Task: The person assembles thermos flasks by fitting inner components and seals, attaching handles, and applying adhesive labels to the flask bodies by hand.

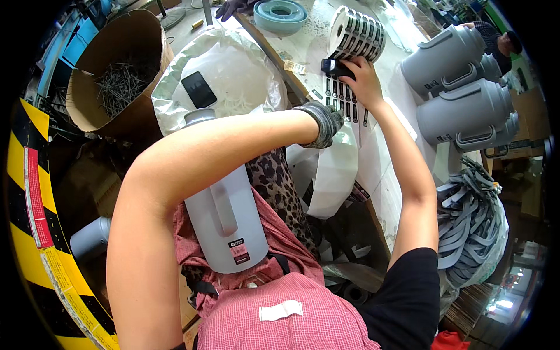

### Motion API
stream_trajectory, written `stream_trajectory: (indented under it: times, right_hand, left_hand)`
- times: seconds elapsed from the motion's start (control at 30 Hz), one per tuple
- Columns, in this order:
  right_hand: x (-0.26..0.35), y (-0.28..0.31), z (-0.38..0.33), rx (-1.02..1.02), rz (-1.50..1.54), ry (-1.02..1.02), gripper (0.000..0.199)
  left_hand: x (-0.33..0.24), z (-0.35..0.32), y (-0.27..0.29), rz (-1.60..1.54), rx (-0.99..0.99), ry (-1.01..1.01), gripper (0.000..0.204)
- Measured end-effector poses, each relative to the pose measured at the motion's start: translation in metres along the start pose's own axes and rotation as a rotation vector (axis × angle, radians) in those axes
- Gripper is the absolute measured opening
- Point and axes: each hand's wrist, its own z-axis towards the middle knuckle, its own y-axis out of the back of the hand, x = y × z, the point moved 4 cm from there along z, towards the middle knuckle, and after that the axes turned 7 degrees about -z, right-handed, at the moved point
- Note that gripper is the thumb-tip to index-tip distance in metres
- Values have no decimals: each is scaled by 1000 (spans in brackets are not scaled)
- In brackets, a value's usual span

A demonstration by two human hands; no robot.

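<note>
On the lap: a pale grey jug (224,216) with a moulded handle lies lengthwise on a pink checked apron (280,318), its neck pointing away from the person.
Left hand: the left hand (322,122), in a grey knit glove, is curled shut on the near edge of a strip of black labels (344,102); the forearm crosses above the jug.
Right hand: the bare right hand (361,79) pinches a small black label (336,67) at the far end of that strip.
Label strip: flat on the white tabletop (382,169), running from between the two hands up to a label roll (356,35) just beyond.
Right side: two grey jugs (461,99) lie on the tabletop; a bag of grey handles (469,224) sits below them.
Left side: a cardboard drum of metal pins (119,70).
Far end: a teal ring (281,14).
</note>
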Motion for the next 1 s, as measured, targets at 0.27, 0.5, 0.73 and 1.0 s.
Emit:
stream_trajectory:
  times: [0.27,0.5,0.73,1.0]
  right_hand:
    - [6,-4,4,-212,-293,-19,45]
    - [-92,29,79,-628,195,-753,58]
    - [-145,8,142,371,746,-978,66]
    - [-126,25,138,564,936,-846,39]
  left_hand:
    - [-5,5,7,70,24,33,68]
    - [-5,5,7,89,36,21,67]
    - [-1,5,5,-90,9,101,76]
    - [-3,1,2,-17,166,90,81]
